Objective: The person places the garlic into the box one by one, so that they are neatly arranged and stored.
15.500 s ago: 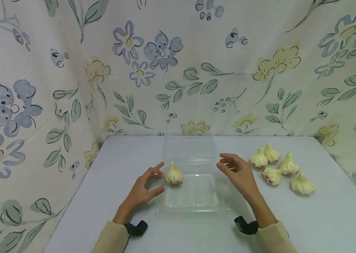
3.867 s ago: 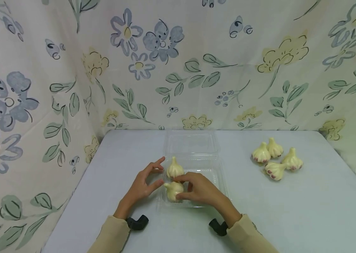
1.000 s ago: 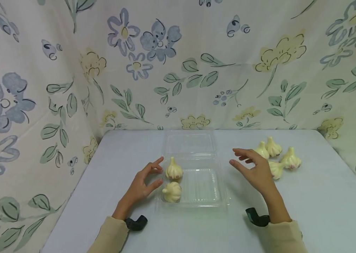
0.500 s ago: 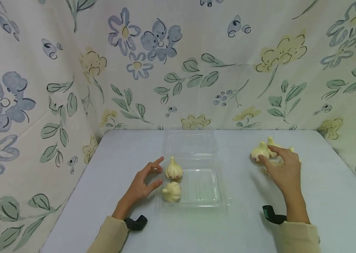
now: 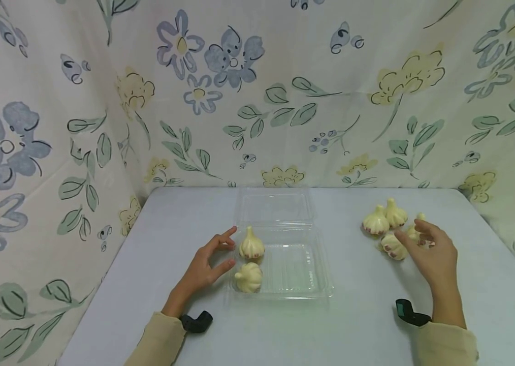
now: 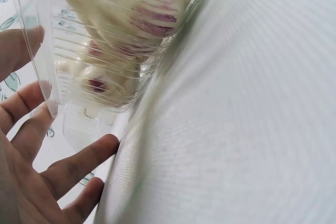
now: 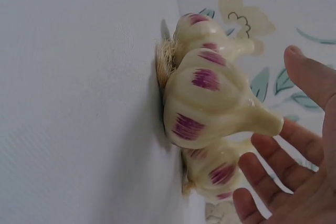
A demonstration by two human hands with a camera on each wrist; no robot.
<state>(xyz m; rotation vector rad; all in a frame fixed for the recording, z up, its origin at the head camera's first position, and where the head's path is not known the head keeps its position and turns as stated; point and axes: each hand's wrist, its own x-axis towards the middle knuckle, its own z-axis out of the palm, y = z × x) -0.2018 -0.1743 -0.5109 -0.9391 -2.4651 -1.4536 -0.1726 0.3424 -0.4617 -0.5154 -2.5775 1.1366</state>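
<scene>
A clear plastic clamshell box (image 5: 289, 269) lies with its lid folded back, holding two garlic bulbs along its left side: one upright (image 5: 251, 246), one tipped with its stem leftward (image 5: 249, 278). Spread fingers of my left hand (image 5: 204, 262) rest at the box's left edge; the left wrist view shows fingertips against its clear rim (image 6: 35, 61). My right hand (image 5: 438, 256), fingers apart, hovers at the loose group of garlic, partly hiding the rightmost bulb (image 5: 412, 233). In the right wrist view nothing is gripped; a purple-streaked bulb (image 7: 210, 103) lies near the fingertips.
Beside the right hand, other garlic bulbs sit close together: one at left (image 5: 376, 222), one behind (image 5: 396, 214), one lying in front (image 5: 392, 247). The white table (image 5: 330, 330) is bordered by a floral curtain (image 5: 285, 127) at the back and sides.
One garlic bulb, previously on the table at right, now lies in the box, released by my right hand. That hand has since moved right to the remaining bulbs. My left hand stays put.
</scene>
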